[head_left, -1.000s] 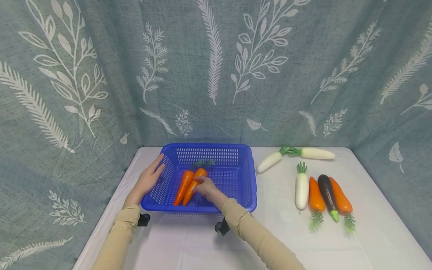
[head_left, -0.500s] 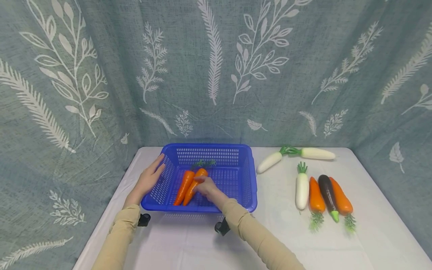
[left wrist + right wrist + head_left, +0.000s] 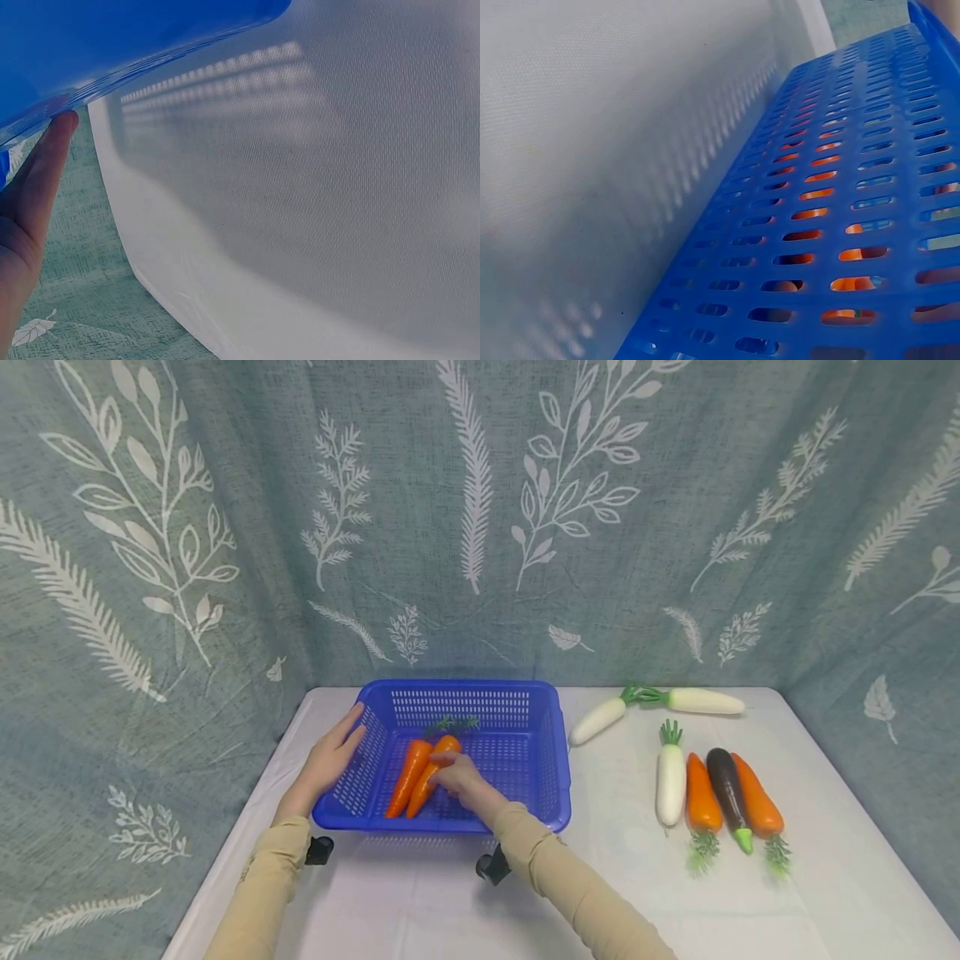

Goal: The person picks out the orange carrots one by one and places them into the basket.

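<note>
Think of the blue basket (image 3: pixel 517 764) as a clock, with 12 on the far side from you. Two carrots lie inside it, near 9 o'clock. Their leaves (image 3: pixel 450 723) point to about 1, and their thin tips point to about 7.

Your right hand (image 3: pixel 459 778) comes in from 5 o'clock. Its thumb and fingers seem to pinch the right-hand carrot (image 3: pixel 422 791) around its middle, and the left-hand carrot (image 3: pixel 409 777) lies just beside it. Your left hand (image 3: pixel 330 758) rests against the basket's 9 o'clock side, fingers straight.

The carrots are smooth and shiny, so they are probably hard, light and a bit slippery. Best hold the fat orange part, just below the leaves. Lower down it gets thin and could slide out of your fingers. Don't pull the leaves; they look thin and floppy. The basket looks light and a little bendy, so its thick rim is a good place to hold.
</note>
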Demonstrator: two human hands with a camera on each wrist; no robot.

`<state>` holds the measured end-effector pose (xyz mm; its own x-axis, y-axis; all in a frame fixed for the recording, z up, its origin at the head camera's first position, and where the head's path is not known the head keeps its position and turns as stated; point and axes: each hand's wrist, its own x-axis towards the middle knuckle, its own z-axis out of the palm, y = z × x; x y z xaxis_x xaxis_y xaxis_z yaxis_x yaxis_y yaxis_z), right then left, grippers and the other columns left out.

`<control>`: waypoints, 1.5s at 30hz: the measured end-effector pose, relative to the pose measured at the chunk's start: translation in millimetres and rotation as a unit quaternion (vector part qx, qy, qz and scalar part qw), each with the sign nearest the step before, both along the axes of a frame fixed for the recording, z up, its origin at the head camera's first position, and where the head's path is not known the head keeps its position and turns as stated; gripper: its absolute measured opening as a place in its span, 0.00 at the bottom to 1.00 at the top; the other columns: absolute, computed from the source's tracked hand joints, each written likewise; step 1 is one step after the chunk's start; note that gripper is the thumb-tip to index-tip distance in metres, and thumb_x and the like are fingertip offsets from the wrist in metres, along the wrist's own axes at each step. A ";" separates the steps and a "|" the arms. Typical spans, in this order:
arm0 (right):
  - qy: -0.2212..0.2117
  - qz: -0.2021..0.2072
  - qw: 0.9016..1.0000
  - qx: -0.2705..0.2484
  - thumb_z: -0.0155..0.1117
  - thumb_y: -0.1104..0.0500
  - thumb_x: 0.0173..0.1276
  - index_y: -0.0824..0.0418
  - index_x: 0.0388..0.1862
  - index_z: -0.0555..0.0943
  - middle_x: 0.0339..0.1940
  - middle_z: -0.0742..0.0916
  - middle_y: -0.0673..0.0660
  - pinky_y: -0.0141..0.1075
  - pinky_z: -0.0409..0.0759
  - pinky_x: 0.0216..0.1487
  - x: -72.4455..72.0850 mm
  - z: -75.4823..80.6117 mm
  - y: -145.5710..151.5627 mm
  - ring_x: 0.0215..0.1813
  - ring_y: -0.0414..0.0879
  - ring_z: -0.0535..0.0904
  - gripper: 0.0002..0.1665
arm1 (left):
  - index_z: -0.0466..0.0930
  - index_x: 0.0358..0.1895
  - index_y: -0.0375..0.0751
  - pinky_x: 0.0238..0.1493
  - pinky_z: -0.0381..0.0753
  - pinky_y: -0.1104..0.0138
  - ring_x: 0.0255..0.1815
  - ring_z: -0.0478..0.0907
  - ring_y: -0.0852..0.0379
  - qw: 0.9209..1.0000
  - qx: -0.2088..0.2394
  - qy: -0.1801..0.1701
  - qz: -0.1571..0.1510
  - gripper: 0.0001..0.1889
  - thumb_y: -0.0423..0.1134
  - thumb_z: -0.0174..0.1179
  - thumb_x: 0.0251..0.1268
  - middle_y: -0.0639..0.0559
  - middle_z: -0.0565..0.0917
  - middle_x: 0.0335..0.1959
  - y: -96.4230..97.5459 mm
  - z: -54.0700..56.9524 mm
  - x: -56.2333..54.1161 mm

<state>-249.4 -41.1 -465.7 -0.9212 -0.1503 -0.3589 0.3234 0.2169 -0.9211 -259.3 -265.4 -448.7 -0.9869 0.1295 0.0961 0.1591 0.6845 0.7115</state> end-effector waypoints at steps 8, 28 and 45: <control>0.008 0.001 1.000 -0.005 0.62 0.74 0.58 0.67 0.58 0.80 0.52 0.82 0.63 0.48 0.80 0.52 0.3 -2.2 0.6 0.45 0.52 0.79 0.26 | 0.49 0.77 0.33 0.74 0.46 0.44 0.76 0.47 0.35 1.000 -0.006 0.002 0.002 0.29 0.43 0.40 0.81 0.35 0.51 0.77 -1.5 -4.0 -1.5; 0.012 -0.051 0.998 -0.031 0.61 0.74 0.56 0.68 0.59 0.79 0.53 0.83 0.61 0.26 0.67 0.24 1.3 0.3 3.5 0.27 0.41 0.68 0.28 | 0.49 0.76 0.32 0.74 0.47 0.45 0.76 0.48 0.35 1.000 -0.006 0.013 0.004 0.29 0.43 0.41 0.81 0.34 0.52 0.76 0.0 -4.4 -0.4; -0.008 -0.013 0.996 -0.093 0.61 0.71 0.60 0.67 0.65 0.75 0.63 0.77 0.67 0.45 0.78 0.56 6.1 16.2 16.0 0.54 0.55 0.77 0.31 | 0.49 0.76 0.32 0.74 0.46 0.45 0.76 0.47 0.35 1.000 -0.004 0.006 0.008 0.29 0.44 0.40 0.81 0.35 0.51 0.77 2.2 -3.0 1.9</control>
<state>-243.3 -25.1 -449.4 -0.9204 -0.1910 -0.3413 0.3411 0.0347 -0.9394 -257.3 -263.2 -451.7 -0.9875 0.1156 0.1073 0.1576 0.6930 0.7035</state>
